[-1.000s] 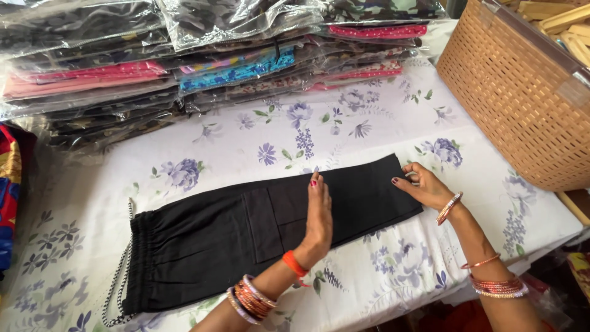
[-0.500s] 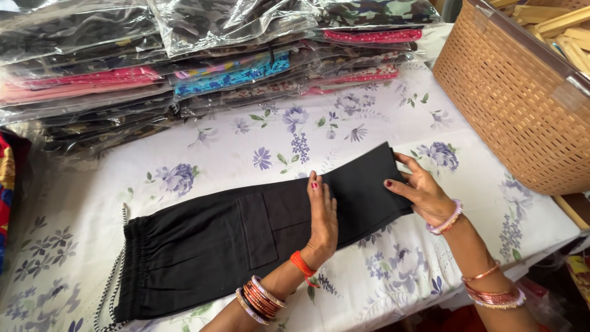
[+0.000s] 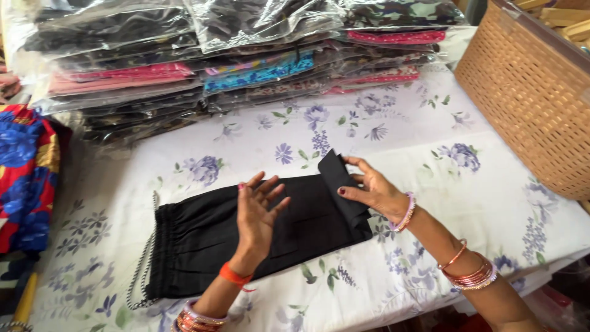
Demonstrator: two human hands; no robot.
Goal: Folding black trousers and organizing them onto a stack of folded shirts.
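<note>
Black trousers (image 3: 209, 237) lie flat on a desk (image 3: 430, 135) covered in floral cloth, drawstring waist at left. The left hand (image 3: 257, 212) hovers open above the middle; the right hand (image 3: 372, 190) pinches the hem end, lifted mid-fold. Edges are best kept aligned before pressing. Bagged garments (image 3: 203, 55) stack behind.

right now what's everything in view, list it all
black trousers: one, black, flat on the table, leg end folded up
floral cloth: one, white with purple flowers, covering the table
bagged garments: a stack, mixed colours in clear plastic, far edge
woven basket: one, tan, far right
printed fabric: one, red and blue, left edge
left hand: open, above the trousers
right hand: grips the folded leg end
</note>
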